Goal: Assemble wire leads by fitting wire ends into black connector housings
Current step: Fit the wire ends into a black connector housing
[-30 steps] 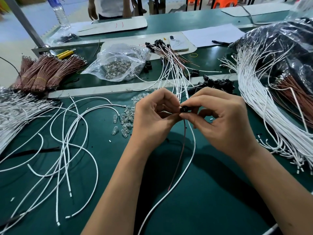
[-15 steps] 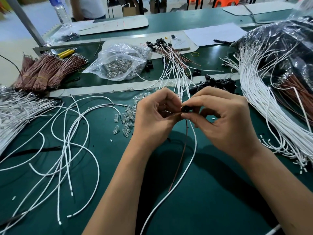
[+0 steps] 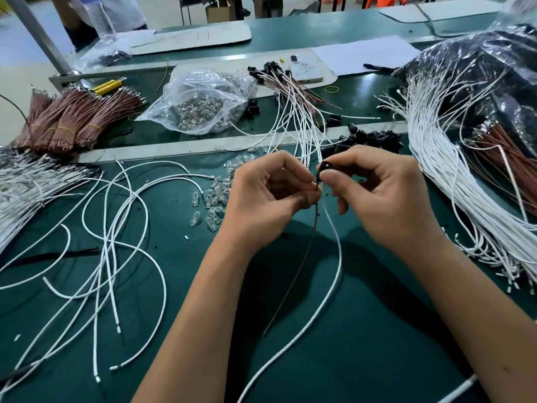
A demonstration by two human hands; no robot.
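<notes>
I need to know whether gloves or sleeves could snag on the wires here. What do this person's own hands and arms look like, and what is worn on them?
Both the left hand and the right hand are bare: no gloves, rings, watch or wristbands show. Both forearms are uncovered to the picture's lower edge, with no sleeves in view. Fingernails look short and unpainted.

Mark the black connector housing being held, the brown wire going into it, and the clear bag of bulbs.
black connector housing [image 3: 325, 167], head view, its round top end.
brown wire [image 3: 302, 266], head view, mid-length below the hands.
clear bag of bulbs [image 3: 200, 103], head view, the plastic front.
</notes>
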